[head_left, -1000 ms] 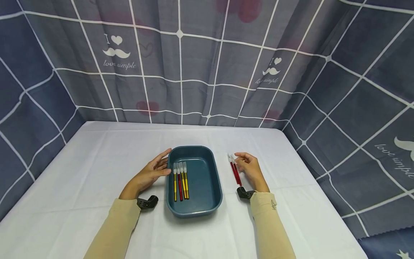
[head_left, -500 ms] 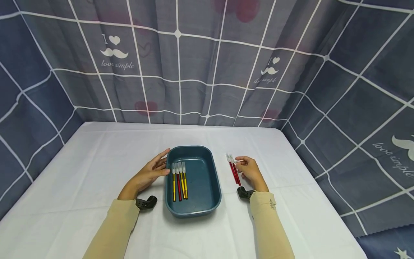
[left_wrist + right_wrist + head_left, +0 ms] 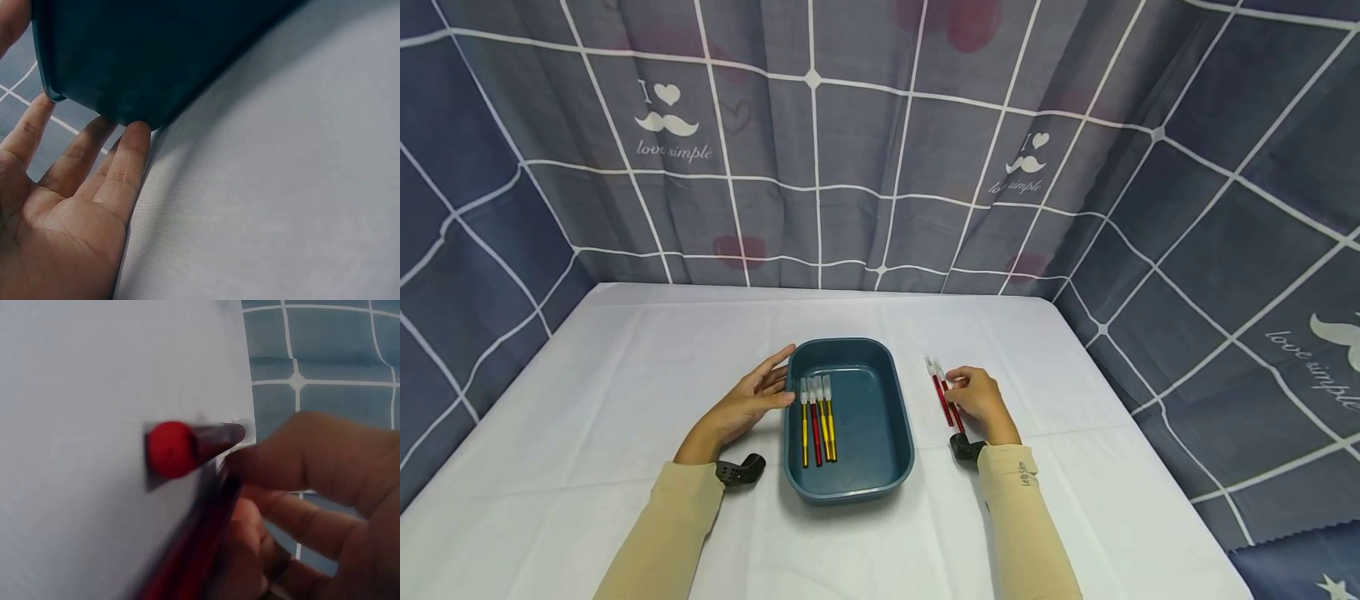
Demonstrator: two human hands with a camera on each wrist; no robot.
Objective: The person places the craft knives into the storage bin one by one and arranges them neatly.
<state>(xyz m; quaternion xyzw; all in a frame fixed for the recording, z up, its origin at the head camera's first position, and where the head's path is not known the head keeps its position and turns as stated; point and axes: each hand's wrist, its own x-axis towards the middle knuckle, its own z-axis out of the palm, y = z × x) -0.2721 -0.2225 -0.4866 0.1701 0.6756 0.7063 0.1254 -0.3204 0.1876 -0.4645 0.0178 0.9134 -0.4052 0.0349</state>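
Note:
A dark teal plastic tray (image 3: pixel 872 479) stands mid-table; several slim craft knives with clear caps, gold (image 3: pixel 825 429) and red (image 3: pixel 816 433), lie in its left half. My left hand (image 3: pixel 745 408) rests against the tray's left side, thumb at the rim; in the left wrist view its fairly straight fingertips (image 3: pixel 134 134) touch the outer wall. Right of the tray, my right hand (image 3: pixel 981 400) pinches a red craft knife (image 3: pixel 187 556) between thumb and fingers. Another red craft knife (image 3: pixel 942 400) lies on the cloth beside it, its round red end (image 3: pixel 172 450) facing the right wrist camera.
A white cloth (image 3: pixel 647 375) covers the table. Dark grey checked curtains (image 3: pixel 850 150) hang behind it and along both sides. Black wrist cameras (image 3: pixel 741 471) sit on both wrists.
My right hand has closed on the nearer red craft knife and shifted it slightly away from the other one. The left hand and the tray stay put.

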